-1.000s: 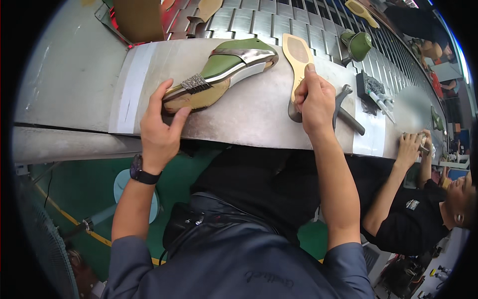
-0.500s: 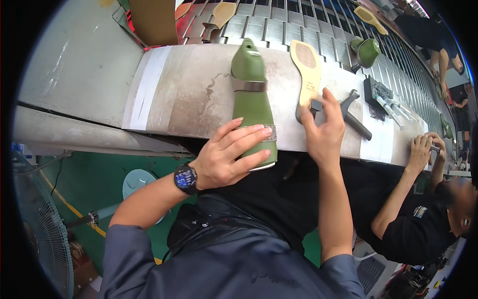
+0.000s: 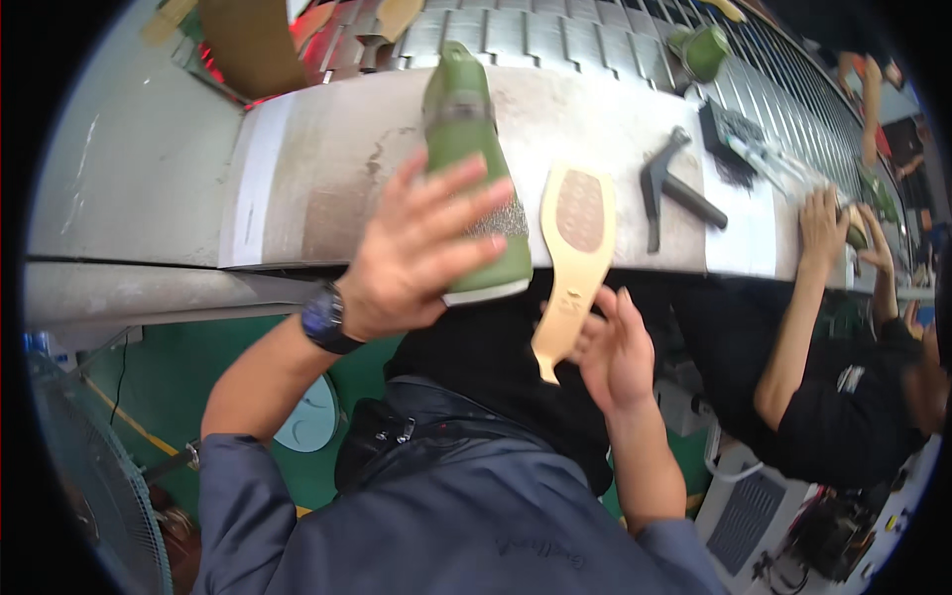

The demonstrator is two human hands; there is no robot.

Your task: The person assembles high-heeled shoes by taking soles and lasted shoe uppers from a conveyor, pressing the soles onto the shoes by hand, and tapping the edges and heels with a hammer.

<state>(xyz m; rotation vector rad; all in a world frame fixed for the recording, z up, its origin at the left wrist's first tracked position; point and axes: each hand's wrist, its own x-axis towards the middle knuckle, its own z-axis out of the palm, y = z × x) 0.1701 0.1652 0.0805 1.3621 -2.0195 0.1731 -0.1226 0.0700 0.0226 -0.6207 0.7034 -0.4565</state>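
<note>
Thin, tan, foot-shaped sole [image 3: 573,268] has its narrow end in the half-curled right hand [image 3: 613,345], by the front edge of the pale, stained tabletop [image 3: 342,169]. The left hand [image 3: 421,238] spreads wide over a smooth green shoe shape [image 3: 462,144] with a sparkly band. Nearby are a black hammer [image 3: 654,193] and a dark, rough box [image 3: 724,131]. Shiny metal slats [image 3: 526,45] lie behind; the floor [image 3: 183,349] is green.
</note>
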